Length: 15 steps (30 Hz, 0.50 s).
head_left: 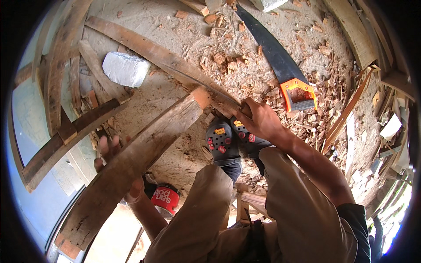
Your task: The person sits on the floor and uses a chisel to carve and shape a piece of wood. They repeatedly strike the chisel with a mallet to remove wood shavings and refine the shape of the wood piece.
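Plank (129, 164) across curled left hand (135, 193)

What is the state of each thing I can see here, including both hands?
left hand: gripping the plank, partly hidden by it
wooden plank: held at a slant
right hand: closed on a dark handle
orange-handled saw: lying on the ground, not held
white block: resting, not held
dark clogs: worn
red can: not held; open or closed, unclear
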Each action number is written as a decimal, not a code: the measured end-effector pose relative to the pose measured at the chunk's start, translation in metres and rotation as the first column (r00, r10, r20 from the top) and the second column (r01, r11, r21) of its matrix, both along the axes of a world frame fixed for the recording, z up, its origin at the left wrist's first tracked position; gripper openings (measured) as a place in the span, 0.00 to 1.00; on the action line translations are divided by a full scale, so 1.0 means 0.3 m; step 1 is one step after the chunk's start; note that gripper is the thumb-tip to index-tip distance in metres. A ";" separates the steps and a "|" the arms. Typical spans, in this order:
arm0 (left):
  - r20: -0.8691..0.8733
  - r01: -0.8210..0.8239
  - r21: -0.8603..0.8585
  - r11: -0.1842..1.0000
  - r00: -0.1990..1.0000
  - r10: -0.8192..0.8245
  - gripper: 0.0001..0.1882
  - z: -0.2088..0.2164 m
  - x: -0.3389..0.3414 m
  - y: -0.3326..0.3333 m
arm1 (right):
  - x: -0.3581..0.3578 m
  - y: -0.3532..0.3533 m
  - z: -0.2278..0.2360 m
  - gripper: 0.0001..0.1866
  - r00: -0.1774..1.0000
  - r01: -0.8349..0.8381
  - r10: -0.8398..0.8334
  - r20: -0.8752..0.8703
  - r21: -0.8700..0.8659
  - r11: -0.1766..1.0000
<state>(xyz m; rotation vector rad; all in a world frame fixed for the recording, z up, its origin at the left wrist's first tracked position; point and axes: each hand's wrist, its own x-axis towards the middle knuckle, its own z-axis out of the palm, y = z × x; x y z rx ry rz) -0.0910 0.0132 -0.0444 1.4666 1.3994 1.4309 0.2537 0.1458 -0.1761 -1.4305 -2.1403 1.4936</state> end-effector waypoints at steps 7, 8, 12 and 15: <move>0.313 0.092 -0.055 0.994 0.947 -0.070 0.47 0.024 0.008 0.019 | 0.062 -0.037 -0.005 0.21 0.988 0.142 -0.131 0.076 -0.158 0.977; 0.101 0.078 -0.116 0.990 0.993 -0.066 0.43 0.038 0.020 0.014 | 0.063 -0.037 -0.003 0.21 0.987 0.151 -0.140 0.082 -0.153 0.977; 0.337 0.177 -0.069 0.982 0.930 -0.145 0.34 0.067 0.062 0.025 | 0.059 -0.034 -0.003 0.21 0.984 0.169 -0.158 0.077 -0.164 0.972; 0.365 0.210 -0.033 0.977 0.913 -0.184 0.33 0.068 0.074 0.043 | 0.054 -0.030 -0.004 0.21 0.987 0.158 -0.150 0.063 -0.158 0.975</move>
